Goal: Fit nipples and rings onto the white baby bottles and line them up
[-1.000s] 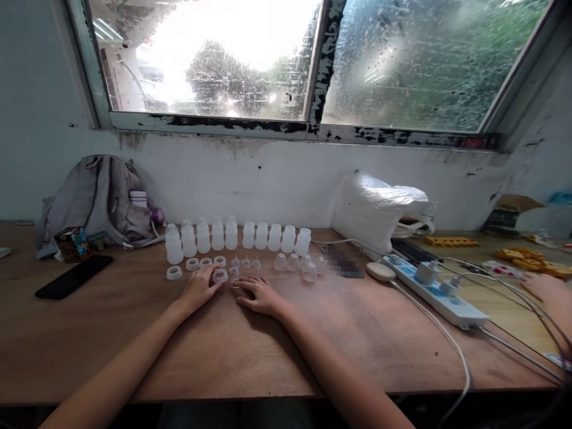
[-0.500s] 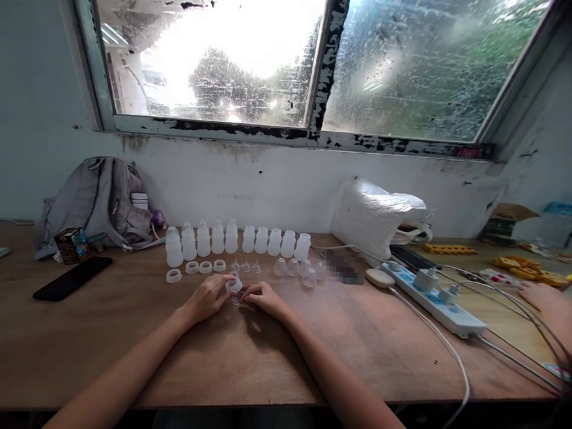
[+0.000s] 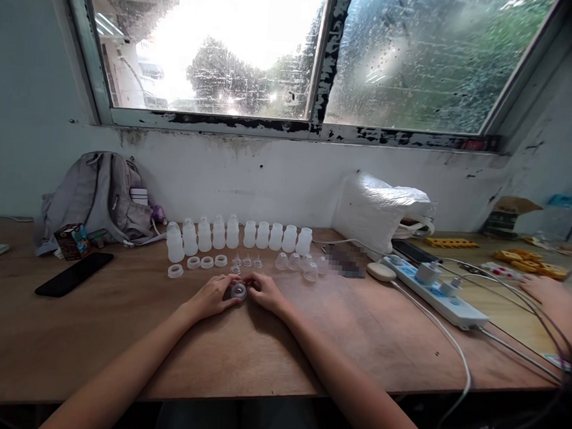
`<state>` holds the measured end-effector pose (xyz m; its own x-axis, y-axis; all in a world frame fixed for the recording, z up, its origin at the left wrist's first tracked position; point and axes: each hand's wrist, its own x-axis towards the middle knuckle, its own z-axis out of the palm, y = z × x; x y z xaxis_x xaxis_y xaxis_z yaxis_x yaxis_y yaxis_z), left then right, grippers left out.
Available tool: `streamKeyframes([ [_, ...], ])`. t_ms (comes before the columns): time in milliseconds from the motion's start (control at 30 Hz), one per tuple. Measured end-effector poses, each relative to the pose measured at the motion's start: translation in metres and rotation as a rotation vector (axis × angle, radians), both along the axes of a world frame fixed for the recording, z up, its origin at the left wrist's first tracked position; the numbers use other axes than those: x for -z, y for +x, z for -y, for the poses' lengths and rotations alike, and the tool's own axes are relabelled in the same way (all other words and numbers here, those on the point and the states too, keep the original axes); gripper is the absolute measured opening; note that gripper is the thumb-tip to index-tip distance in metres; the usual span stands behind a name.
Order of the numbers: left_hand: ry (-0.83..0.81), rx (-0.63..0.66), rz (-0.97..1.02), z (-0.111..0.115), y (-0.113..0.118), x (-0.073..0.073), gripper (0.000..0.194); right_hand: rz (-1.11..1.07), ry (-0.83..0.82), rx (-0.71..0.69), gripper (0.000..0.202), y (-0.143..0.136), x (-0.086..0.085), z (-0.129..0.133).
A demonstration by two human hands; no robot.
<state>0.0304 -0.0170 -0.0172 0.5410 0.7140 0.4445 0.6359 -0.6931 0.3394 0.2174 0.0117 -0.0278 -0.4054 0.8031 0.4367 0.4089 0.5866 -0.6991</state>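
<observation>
Between my two hands is a baby bottle collar ring [image 3: 238, 292] with a clear teat in it, its round opening turned toward me. My left hand [image 3: 214, 296] grips the ring's left side, fingers curled behind it. My right hand [image 3: 265, 293] closes its fingertips on the right side. Just beyond stand several clear teats [image 3: 247, 262]. Loose white collar rings [image 3: 207, 262] lie in a row to their left. Several clear dome caps [image 3: 294, 262] sit to the right. Behind them is a row of frosted bottles [image 3: 263, 236]; those on the left [image 3: 205, 234] have teats fitted.
A black phone [image 3: 74, 274] and a grey backpack [image 3: 101, 201] are on the left. On the right lie a power strip [image 3: 437, 300], cables and a round white device [image 3: 380, 271]. A white bag [image 3: 377, 211] leans on the wall. Another person's hand [image 3: 545, 291] rests far right.
The collar ring with its teat has been tipped over, so its opening now faces me. My right hand has closed in against it.
</observation>
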Motion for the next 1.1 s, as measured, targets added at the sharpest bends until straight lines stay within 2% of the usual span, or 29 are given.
streamKeyframes([
  [133,0.012,-0.021,0.004,-0.003,0.000,0.005,0.042,0.070,0.116,-0.035,0.031,-0.004,0.001,0.005],
  [267,0.009,-0.046,-0.030,-0.005,-0.001,0.006,0.035,0.106,0.151,-0.044,0.032,-0.005,0.002,0.007],
  [567,0.032,-0.078,-0.080,-0.005,-0.002,0.006,0.039,0.087,0.172,-0.012,0.013,-0.009,0.003,0.007],
  [700,0.044,-0.033,-0.046,-0.001,-0.003,0.000,0.041,-0.064,0.035,-0.004,0.009,-0.011,0.002,0.005],
  [800,0.006,0.025,0.011,0.004,-0.002,-0.005,0.030,-0.213,-0.122,0.027,0.016,-0.012,0.001,0.004],
  [900,-0.042,-0.014,0.096,0.006,0.000,-0.007,0.021,-0.294,-0.202,0.016,0.022,-0.013,-0.002,0.007],
  [1000,-0.061,-0.110,0.202,0.004,0.002,-0.005,0.022,-0.333,-0.220,-0.067,0.024,-0.014,-0.006,0.014],
  [1100,-0.051,-0.141,0.280,0.002,0.003,-0.002,0.022,-0.295,-0.130,-0.060,0.032,-0.016,-0.007,0.020],
])
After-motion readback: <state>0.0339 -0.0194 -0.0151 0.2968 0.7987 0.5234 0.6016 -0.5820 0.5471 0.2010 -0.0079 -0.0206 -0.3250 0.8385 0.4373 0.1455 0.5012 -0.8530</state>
